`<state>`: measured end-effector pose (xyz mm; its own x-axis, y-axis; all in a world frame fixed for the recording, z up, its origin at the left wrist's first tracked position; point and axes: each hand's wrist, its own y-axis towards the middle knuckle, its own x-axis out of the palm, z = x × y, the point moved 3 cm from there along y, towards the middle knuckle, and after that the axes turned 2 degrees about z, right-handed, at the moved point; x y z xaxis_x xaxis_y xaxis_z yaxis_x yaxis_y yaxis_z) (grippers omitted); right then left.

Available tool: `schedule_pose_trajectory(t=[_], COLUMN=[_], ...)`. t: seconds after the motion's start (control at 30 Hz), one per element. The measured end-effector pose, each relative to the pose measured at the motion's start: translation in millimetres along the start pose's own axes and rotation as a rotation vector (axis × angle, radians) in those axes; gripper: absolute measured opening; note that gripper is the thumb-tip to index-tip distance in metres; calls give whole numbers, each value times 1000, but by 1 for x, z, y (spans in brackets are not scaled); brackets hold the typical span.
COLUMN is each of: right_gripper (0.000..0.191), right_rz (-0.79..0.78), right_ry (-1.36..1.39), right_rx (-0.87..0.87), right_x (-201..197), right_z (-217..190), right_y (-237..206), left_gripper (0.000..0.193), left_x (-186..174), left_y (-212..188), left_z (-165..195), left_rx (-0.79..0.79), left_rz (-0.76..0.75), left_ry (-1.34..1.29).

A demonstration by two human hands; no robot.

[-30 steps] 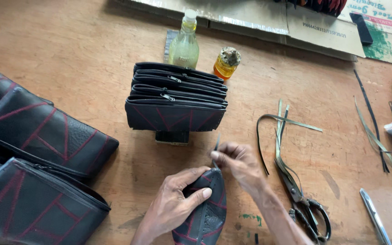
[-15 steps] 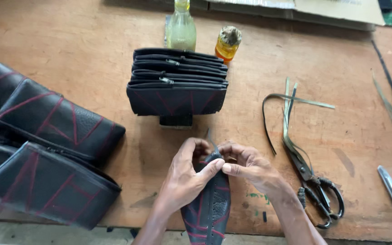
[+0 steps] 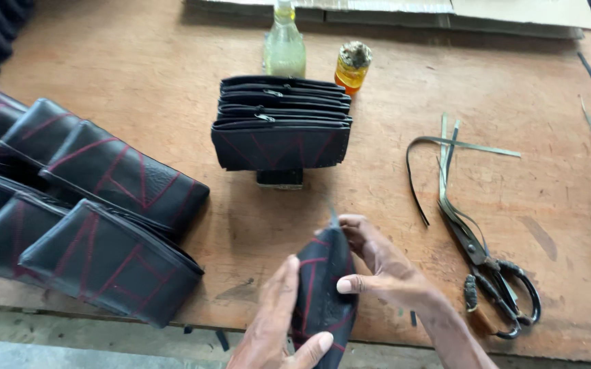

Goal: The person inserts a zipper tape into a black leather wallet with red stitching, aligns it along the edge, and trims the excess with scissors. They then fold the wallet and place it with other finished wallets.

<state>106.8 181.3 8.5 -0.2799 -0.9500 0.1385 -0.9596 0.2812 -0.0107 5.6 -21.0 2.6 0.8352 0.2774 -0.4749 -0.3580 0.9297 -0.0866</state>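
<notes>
A black pouch with red stitching [image 3: 323,287] stands on edge near the front of the wooden table [image 3: 138,75]. My left hand [image 3: 275,328] grips its near left side, thumb across the bottom. My right hand [image 3: 377,263] holds its far right side, fingers curled over the top end and thumb pressed on the face. A thin grey strip sticks up from the pouch's far tip.
A stack of finished black pouches [image 3: 282,123] stands upright in the middle. More black pouches [image 3: 97,219] lie in a row at the left. Two small bottles [image 3: 285,48] [image 3: 352,67] stand behind the stack. Scissors [image 3: 490,277] and grey strips [image 3: 446,160] lie at the right.
My view has tilted nearer the table's front edge. My left hand has slid down toward the pouch's near end. My right hand has shifted along its right side.
</notes>
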Motion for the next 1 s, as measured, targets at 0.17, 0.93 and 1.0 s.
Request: schedule_pose_trajectory(t=[0.17,0.93,1.0], right_gripper=[91,47,43], right_rz=[459,354,326], right_ry=[-147,17,-132], right_rx=[-1,283,177], right_x=[12,0,-3], right_z=[-25,72,66], right_y=[-2,-55,-55], left_gripper=[139,64,67], left_x=[-21,-25,-33], left_y=[30,73,76], left_z=[40,64,71], left_rx=[239,165,189], left_rz=[65,79,37], left_ry=[133,-720,-717])
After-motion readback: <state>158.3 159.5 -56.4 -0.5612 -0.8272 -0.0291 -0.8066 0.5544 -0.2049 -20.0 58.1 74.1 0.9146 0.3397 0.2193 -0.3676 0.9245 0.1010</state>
